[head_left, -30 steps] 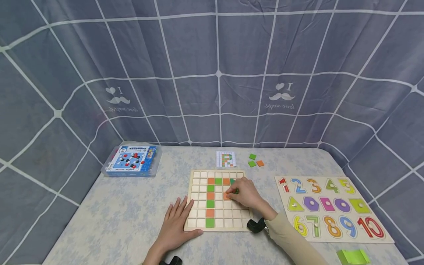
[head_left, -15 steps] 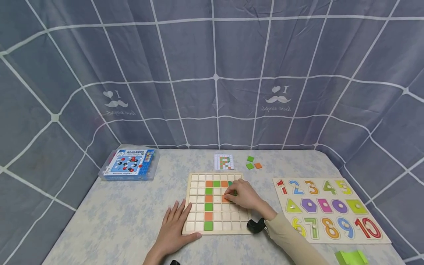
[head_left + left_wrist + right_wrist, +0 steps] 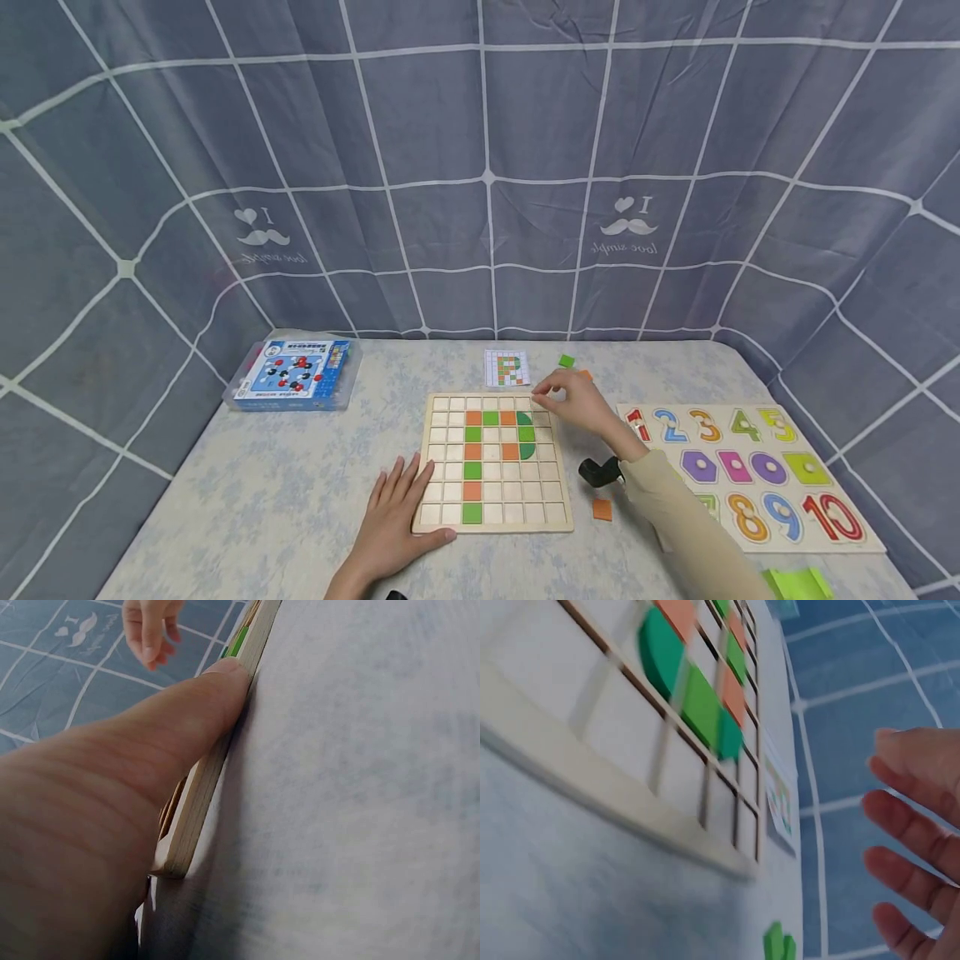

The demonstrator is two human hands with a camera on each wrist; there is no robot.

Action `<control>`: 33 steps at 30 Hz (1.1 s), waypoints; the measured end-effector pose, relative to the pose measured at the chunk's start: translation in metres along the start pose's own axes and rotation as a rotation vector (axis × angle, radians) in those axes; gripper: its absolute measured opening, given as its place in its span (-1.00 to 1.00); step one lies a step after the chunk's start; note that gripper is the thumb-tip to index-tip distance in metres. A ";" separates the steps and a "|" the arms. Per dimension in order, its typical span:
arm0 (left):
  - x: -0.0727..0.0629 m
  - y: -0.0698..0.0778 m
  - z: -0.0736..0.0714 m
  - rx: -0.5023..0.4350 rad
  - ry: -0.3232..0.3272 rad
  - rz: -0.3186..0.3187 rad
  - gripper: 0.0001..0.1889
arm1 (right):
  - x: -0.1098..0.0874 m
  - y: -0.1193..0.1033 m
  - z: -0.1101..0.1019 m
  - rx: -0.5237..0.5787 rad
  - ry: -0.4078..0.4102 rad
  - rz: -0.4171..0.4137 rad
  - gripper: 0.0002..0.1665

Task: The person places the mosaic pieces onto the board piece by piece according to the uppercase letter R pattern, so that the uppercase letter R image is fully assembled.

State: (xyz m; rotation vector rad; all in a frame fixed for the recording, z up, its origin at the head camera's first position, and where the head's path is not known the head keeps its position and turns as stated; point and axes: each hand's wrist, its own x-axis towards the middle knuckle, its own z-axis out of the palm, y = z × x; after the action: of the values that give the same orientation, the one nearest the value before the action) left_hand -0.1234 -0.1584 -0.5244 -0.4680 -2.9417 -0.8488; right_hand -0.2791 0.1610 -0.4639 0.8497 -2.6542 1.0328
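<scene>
A wooden grid board (image 3: 492, 492) lies on the table, with green and orange square tiles and two dark green quarter-round tiles (image 3: 527, 451) in its cells. My left hand (image 3: 393, 517) rests spread at its left front corner; in the left wrist view the thumb (image 3: 202, 694) presses along the board's side. Over the board's far right corner is my right hand (image 3: 577, 402), raised, with loosely bent fingers. In the right wrist view its fingers (image 3: 904, 821) hold nothing. Beyond it lie a loose green tile (image 3: 566, 361) and a partly covered orange tile (image 3: 587, 375).
A small pattern card (image 3: 507, 367) lies behind the board. Another orange tile (image 3: 602, 510) is right of the board. A number-and-shape puzzle (image 3: 757, 483) covers the right side, with a green block (image 3: 798, 583) in front. A plastic case (image 3: 292, 375) stands at the back left.
My right hand has let go of the tiles and moved up and away to the board's far right corner, uncovering a green square and a lower quarter-round. The left hand stays in place.
</scene>
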 end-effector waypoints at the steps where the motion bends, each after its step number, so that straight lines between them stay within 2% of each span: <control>1: 0.000 0.000 0.000 0.000 0.001 0.000 0.03 | 0.003 0.004 -0.002 -0.004 0.022 0.003 -0.91; 6: 0.001 -0.002 -0.001 -0.005 -0.006 0.003 0.02 | 0.018 0.025 -0.014 -0.033 0.121 0.067 -0.87; 11: 0.002 -0.002 -0.001 -0.006 -0.006 0.004 0.02 | 0.029 0.044 -0.021 -0.028 0.164 0.167 -0.80; 17: 0.003 -0.003 0.001 -0.005 0.016 0.015 0.02 | 0.037 0.066 -0.023 0.023 0.142 0.316 -0.71; 24: 0.002 -0.003 0.002 -0.008 -0.015 -0.010 0.04 | 0.038 0.085 -0.020 0.035 0.100 0.448 -0.62; 33: 0.001 -0.001 0.001 -0.015 0.006 0.005 0.02 | 0.037 0.093 -0.016 0.012 0.098 0.479 -0.62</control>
State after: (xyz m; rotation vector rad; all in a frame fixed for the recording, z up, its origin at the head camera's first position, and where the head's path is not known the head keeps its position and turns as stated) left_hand -0.1243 -0.1587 -0.5256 -0.4726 -2.9298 -0.8707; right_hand -0.3630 0.2108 -0.4915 0.1498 -2.8306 1.1480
